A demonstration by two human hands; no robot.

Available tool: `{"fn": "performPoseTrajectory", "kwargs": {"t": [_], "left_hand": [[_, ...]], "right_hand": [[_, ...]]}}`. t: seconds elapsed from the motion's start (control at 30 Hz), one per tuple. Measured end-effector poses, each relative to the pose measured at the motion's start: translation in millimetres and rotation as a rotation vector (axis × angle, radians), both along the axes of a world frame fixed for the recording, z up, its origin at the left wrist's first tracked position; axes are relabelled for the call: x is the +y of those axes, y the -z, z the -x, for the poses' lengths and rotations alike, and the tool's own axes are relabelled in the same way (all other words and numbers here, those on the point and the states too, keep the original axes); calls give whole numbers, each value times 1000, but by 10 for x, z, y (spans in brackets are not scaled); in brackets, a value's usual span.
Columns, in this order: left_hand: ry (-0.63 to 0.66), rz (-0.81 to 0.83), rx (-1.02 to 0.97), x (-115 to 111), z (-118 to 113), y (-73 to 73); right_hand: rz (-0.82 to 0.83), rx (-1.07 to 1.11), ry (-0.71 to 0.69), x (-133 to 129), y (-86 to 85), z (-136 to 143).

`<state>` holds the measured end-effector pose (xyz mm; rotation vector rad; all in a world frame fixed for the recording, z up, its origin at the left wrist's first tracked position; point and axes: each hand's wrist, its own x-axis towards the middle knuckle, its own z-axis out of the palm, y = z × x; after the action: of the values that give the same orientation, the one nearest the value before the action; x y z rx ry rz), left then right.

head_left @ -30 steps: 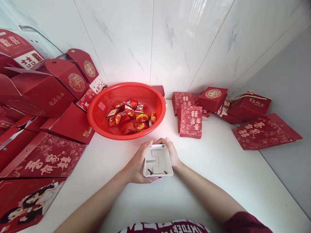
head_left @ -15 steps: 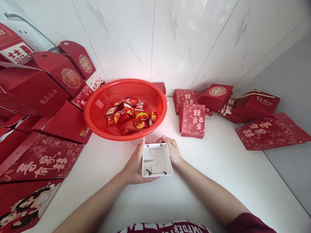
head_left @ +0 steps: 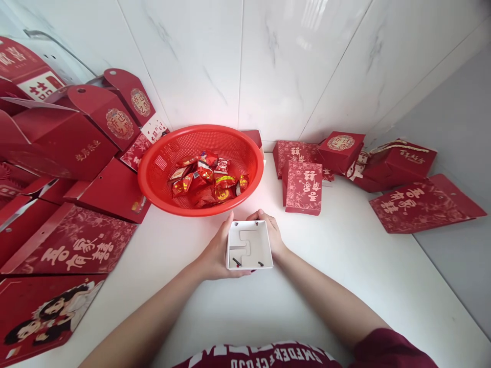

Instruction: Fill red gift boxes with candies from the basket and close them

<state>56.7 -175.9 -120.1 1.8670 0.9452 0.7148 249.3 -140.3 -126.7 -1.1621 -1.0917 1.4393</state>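
Between my hands is a small open-topped gift box (head_left: 245, 244), white inside, with interlocking flaps at its bottom and dark cord ends poking through its walls. My left hand (head_left: 217, 254) is wrapped round its left side, the thumb up along the wall and fingers beneath. My right hand (head_left: 273, 235) grips the far right corner, its fingers partly hidden behind the box. Just beyond stands a red plastic basket (head_left: 151, 193) holding several wrapped candies (head_left: 205, 176).
Red gift bags (head_left: 88, 240) and boxes crowd the left side. At the back right stand closed red boxes (head_left: 304, 186), a bag with a rope handle (head_left: 401, 161) and a flat red bag (head_left: 418, 204). A tiled wall (head_left: 284, 66) bounds the white table (head_left: 337, 245).
The view has shifted slightly, so the things sit a little differently in the picture. Both hands keep the same hold on the box.
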Motion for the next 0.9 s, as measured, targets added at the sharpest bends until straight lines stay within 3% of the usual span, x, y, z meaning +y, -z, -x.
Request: {"fn": "performPoseTrajectory", "kwargs": {"t": [0.13,0.37,0.6,0.77,0.9], "left_hand": [[14,96,-96,10,-26,-15],[18,48,-162,18,-44,-26],[47,102,-191,26,27,-72],[63,82,-180,-21,52,-217],[-48,-16,38,-149,90,-440]], "right_hand": [[-5,21,22,11,46,21],[-45,40,53,18,55,25],[-88,51,48,8,66,13],[-106,120,84,-15,59,-88],[-111,183,161,-156,70,-312]]}}
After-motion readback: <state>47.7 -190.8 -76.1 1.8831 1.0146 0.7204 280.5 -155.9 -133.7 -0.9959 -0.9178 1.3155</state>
